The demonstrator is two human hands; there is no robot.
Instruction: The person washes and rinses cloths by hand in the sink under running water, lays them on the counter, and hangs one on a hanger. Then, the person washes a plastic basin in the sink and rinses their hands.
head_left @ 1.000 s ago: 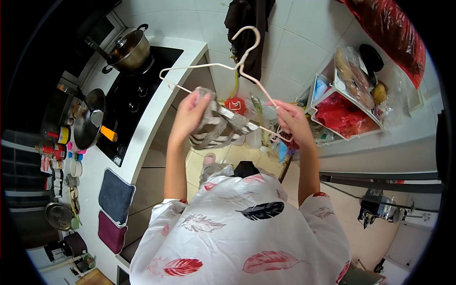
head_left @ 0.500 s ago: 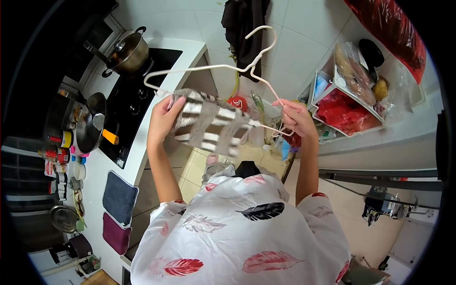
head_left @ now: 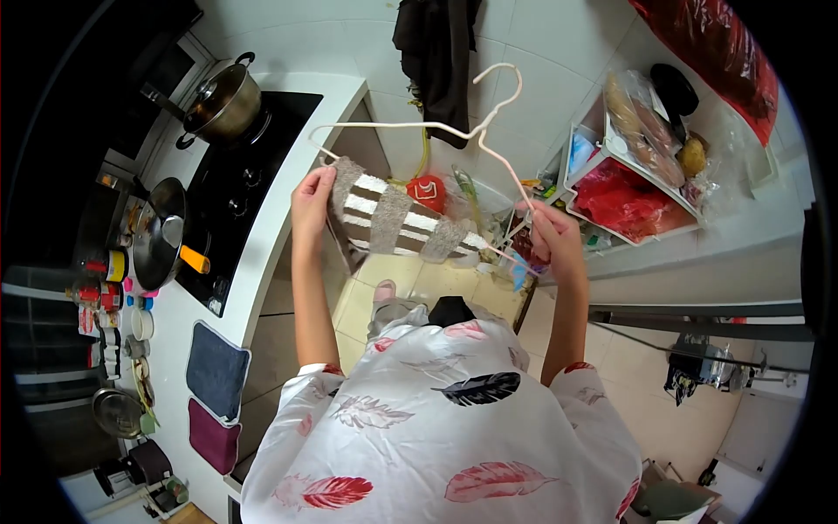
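A pale pink clothes hanger (head_left: 410, 125) is held up in front of me with its hook pointing upward. Over its bottom bar hangs a striped towel (head_left: 390, 216) in brown, white and grey-beige. My left hand (head_left: 312, 203) pinches the towel's edge near the hanger's left corner. My right hand (head_left: 553, 234) is closed around the hanger's right sloping arm, close to its right corner. Between my hands, the towel bunches narrower toward the right.
A stove (head_left: 249, 175) with a lidded pot (head_left: 223, 103) is on the left counter, near a frying pan (head_left: 160, 234). Dark cloth (head_left: 439, 65) hangs on the tiled wall. A white rack (head_left: 635, 172) holding bags stands at right. Two folded cloths (head_left: 217, 368) lie on the counter.
The hanger and towel have shifted right and slightly down. My left hand has moved up to the towel's corner, and the towel now hangs more spread along the bar.
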